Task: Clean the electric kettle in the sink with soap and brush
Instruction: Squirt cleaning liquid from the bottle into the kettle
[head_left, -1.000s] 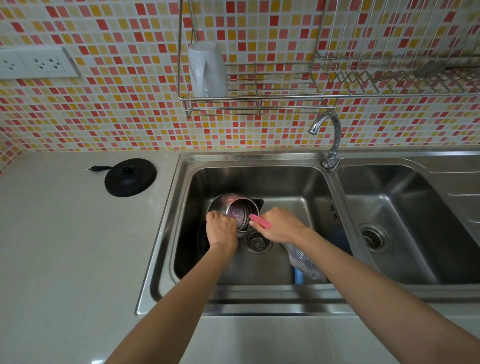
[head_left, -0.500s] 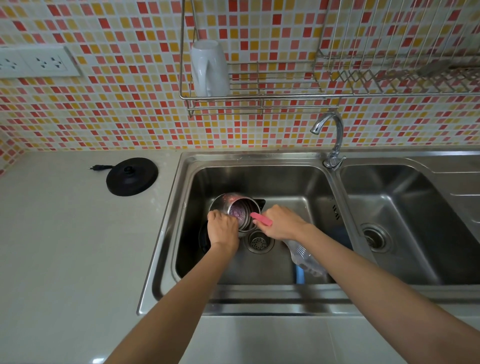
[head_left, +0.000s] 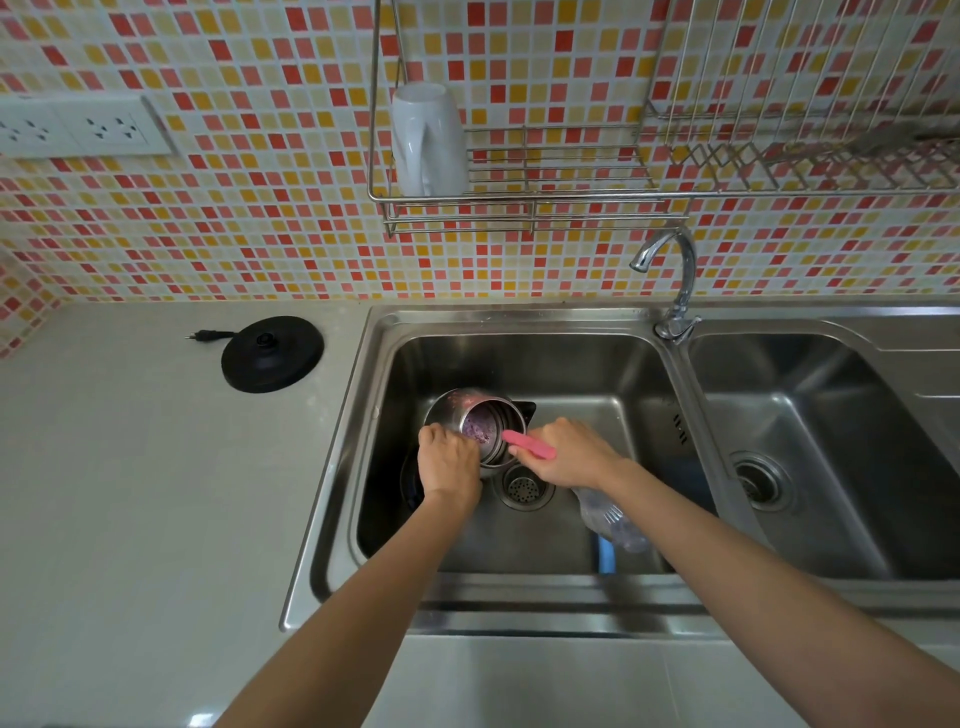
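- Head view shows us the electric kettle (head_left: 475, 423) lying tilted in the left sink basin (head_left: 571, 374), its open mouth turned up toward us, just above the drain strainer (head_left: 523, 487).
- Inside the kettle we see purplish foam on the bottom.
- We see a pink brush handle (head_left: 530, 446) reaching from the kettle's mouth out to the right; the bristle end is hidden inside the kettle.
- A clear plastic bag (head_left: 610, 519) and something blue (head_left: 606, 556) lie in the basin beneath the right forearm; we cannot tell what the blue thing is.
- Our left hand (head_left: 449, 465) has its grip closed over the near rim of the kettle, fingers curled on the metal.
- Our right hand (head_left: 569, 457) has its grip wrapped tight around the brush handle.
- Both forearms cross the front edge of the sink and cover part of the basin floor.
- A tap (head_left: 675, 280) stands between the left basin and the right basin (head_left: 831, 415), its spout turned left.
- On the worktop (head_left: 130, 493), left of the sink, sits the black kettle base (head_left: 272, 353) with its plug (head_left: 205, 335) lying beside it.
- A wall rack (head_left: 545, 197) hangs over the sink, holding an upturned white mug (head_left: 428, 140).
- Wall sockets (head_left: 78, 127) sit on the tiled wall at far left.
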